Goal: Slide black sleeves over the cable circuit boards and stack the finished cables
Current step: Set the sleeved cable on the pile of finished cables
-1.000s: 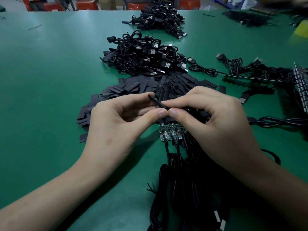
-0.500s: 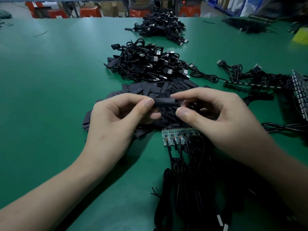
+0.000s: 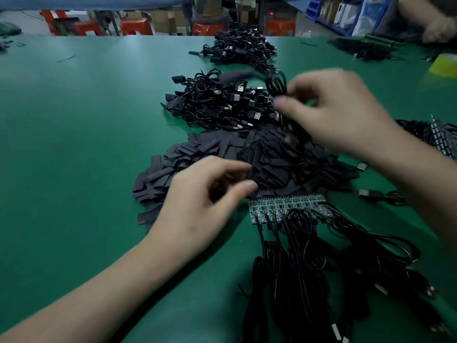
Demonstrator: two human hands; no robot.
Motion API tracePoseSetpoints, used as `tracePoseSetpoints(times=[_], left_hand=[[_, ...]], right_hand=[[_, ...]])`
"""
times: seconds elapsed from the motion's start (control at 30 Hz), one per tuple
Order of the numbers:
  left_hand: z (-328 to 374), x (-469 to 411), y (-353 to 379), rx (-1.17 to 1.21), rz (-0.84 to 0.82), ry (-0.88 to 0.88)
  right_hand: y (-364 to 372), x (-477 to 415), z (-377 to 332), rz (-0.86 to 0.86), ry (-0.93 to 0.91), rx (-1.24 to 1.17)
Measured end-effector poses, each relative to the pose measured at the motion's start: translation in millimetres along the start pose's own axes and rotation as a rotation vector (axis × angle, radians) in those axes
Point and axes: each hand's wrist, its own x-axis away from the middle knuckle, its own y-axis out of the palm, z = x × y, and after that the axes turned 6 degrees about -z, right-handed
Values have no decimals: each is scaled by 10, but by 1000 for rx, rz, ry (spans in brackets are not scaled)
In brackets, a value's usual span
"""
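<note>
Two hands: how do they stand?

Apart. The left hand hovers with curled fingers over the 7 o'clock edge of the sleeve heap; whether it pinches a sleeve, I cannot tell. The right hand, blurred, is at 2 o'clock of that heap, thumb and fingers clamped on one coiled cable.

How many heaps?

Three in a line on the green table. One is the flat black sleeves. At its 12 o'clock lies the near cable pile, and farther toward 12 the far cable pile. The coiled cable hangs over the near pile's 3 o'clock side.

And the boards?

One row of circuit boards lies at 5 o'clock of the sleeves, packed too tight to count. Its black leads trail toward 6 o'clock. A second board row sits at the 3 o'clock edge, partly hidden by the right forearm.

Anything else?

One loose USB plug lies at 3 o'clock of the first row. Four red stools stand beyond the far edge, and another person's hand is at 1 o'clock.
</note>
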Motion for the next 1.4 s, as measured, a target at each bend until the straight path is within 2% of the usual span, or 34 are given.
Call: tracePoseSetpoints(times=[0.07,0.17,0.33,0.5,0.63,0.73,0.8,0.9,1.0,1.17,1.4], left_hand=[[34,17,13,-220,-77,60],[90,37,31,-347,-153,47],[123,47,70,-417,-223,3],[112,35,80,-417,-229,12],[96,32,77,-280,-229,-2],[98,33,53,-109,-185,-28],[110,31,47,2,-179,-75],[120,21,39,191,-198,-158],[144,6,35,393,-194,-212],[200,-1,13,570,-125,-220],[226,15,10,551,-130,-225]], right_hand=[[4,-407,-45,38,-30,52],[102,-1032,-133,61,-20,182],[377,-1645,-297,-3,-4,294],[626,-1760,-300,-179,-37,487],[539,-1592,-192,-80,-37,487],[422,-1159,-163,6,-122,337],[361,-705,-148,-51,-169,239],[291,-3,-67,-226,-214,126],[205,444,79,-355,-125,-14],[188,656,212,-417,-46,-118],[264,659,170,-380,-28,-200]])
